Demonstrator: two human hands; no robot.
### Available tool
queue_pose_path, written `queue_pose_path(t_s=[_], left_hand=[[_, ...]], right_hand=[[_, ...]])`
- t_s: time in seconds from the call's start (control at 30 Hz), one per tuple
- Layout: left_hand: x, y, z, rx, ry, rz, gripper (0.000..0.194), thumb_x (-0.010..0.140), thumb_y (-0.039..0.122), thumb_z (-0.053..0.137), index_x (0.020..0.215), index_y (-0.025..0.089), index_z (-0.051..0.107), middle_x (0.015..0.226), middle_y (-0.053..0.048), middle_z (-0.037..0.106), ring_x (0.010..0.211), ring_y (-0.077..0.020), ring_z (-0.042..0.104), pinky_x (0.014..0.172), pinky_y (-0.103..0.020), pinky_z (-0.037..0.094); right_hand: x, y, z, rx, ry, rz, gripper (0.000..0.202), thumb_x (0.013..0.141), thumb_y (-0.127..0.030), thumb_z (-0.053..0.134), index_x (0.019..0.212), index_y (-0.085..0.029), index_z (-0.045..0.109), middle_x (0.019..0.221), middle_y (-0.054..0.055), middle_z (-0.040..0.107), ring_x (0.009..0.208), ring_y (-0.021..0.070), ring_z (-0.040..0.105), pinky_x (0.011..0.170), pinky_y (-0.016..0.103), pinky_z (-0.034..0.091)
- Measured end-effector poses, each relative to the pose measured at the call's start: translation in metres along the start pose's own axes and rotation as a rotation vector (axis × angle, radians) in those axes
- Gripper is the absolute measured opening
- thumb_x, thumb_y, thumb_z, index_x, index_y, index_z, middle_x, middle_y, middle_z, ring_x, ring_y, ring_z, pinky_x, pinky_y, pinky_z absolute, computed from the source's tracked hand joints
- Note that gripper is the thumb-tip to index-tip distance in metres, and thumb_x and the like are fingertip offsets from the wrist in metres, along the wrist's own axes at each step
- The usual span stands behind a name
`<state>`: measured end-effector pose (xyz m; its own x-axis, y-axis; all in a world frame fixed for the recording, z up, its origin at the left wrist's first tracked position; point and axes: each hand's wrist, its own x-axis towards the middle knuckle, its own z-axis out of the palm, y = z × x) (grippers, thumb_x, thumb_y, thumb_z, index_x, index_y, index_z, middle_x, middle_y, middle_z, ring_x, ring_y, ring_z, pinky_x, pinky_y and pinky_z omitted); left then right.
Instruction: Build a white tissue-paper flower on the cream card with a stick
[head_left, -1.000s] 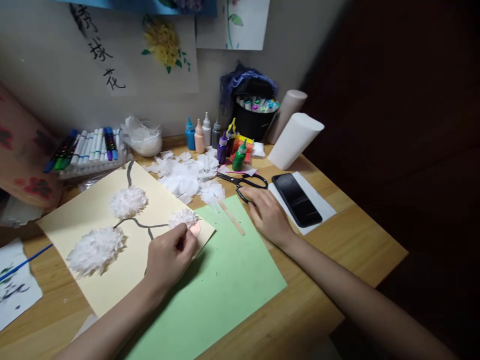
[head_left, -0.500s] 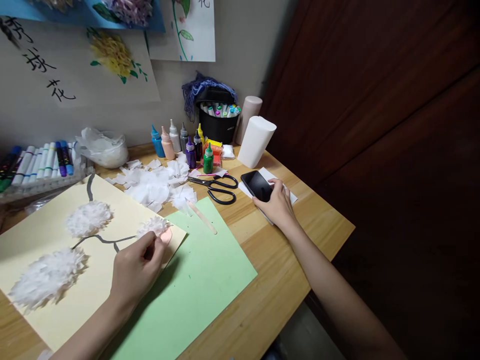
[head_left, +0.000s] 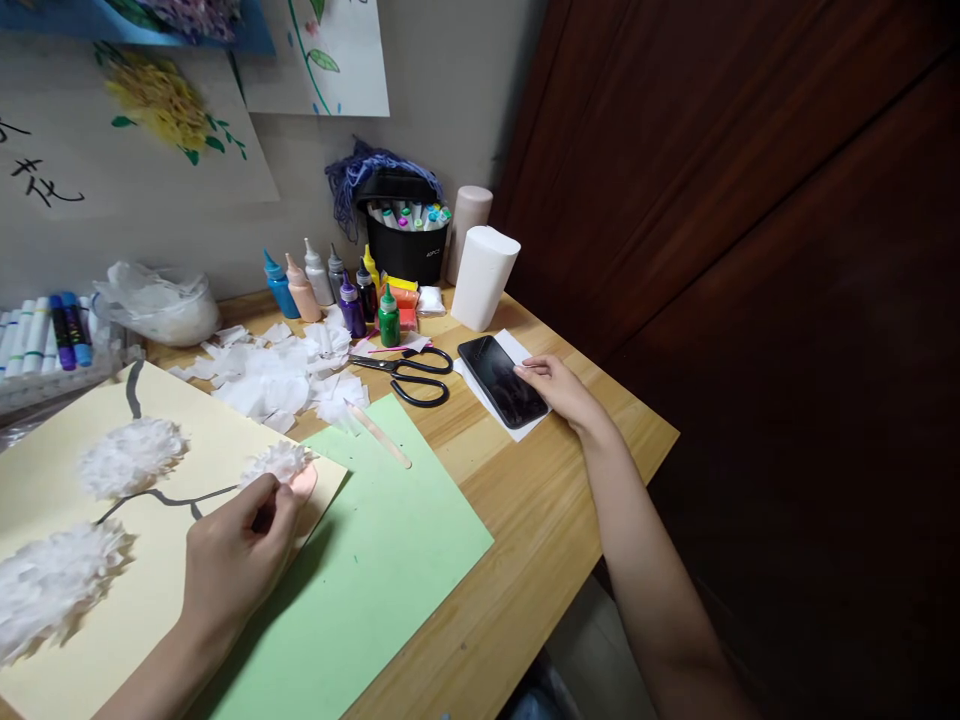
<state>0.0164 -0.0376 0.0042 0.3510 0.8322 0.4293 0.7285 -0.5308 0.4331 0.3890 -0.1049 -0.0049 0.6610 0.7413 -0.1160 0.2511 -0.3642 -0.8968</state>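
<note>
My left hand (head_left: pixel 244 540) is closed in a pinch at a small white paper-petal flower (head_left: pixel 277 463), over a pale pink patch (head_left: pixel 302 484) on the cream sheet (head_left: pixel 165 580). Whatever its fingertips hold is hidden. Two larger white flowers (head_left: pixel 133 456) and dark painted branches (head_left: pixel 160 494) are also on that sheet. My right hand (head_left: pixel 561 388) has its fingers stretched out at the right edge of a black phone (head_left: pixel 504 382), which lies flat on white paper (head_left: pixel 517 346). No grip on the phone shows.
A green sheet (head_left: pixel 405 540) lies partly under the cream one. Scissors (head_left: pixel 420 378), a wooden stick (head_left: pixel 381 436), torn white paper (head_left: pixel 259 375) and paint bottles (head_left: pixel 388 318) surround it. A tissue pack (head_left: pixel 486 280) and black marker case (head_left: pixel 405 250) stand behind.
My right hand has loosened from around the phone and drawn back to its right edge, showing more of the screen. The view has swung rightward. My left hand keeps its pinch at the small flower.
</note>
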Motion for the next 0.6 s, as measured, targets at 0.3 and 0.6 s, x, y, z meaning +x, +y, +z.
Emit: queue_pose_path(t_s=[0.3, 0.6], left_hand=[[-0.0017, 0.0012, 0.0011, 0.001, -0.016, -0.067, 0.033, 0.08, 0.033, 0.044, 0.052, 0.019, 0.034, 0.043, 0.006, 0.03, 0.041, -0.0068, 0.032, 0.045, -0.019, 0.029], [-0.0004, 0.0049, -0.0007, -0.008, -0.034, -0.082, 0.033, 0.08, 0.033, 0.044, 0.052, 0.018, 0.034, 0.043, 0.006, 0.03, 0.04, -0.0066, 0.032, 0.045, -0.019, 0.029]], right_hand=[[0.0023, 0.0033, -0.013, 0.037, -0.105, 0.063, 0.045, 0.058, -0.034, 0.078, 0.094, -0.016, 0.056, 0.08, 0.001, 0.054, 0.077, 0.0139, 0.055, 0.07, 0.027, 0.048], [0.0041, 0.0024, -0.0118, -0.092, -0.138, 0.099, 0.071, 0.045, -0.037, 0.084, 0.105, -0.016, 0.052, 0.089, 0.001, 0.047, 0.082, 0.0141, 0.05, 0.075, 0.027, 0.047]])
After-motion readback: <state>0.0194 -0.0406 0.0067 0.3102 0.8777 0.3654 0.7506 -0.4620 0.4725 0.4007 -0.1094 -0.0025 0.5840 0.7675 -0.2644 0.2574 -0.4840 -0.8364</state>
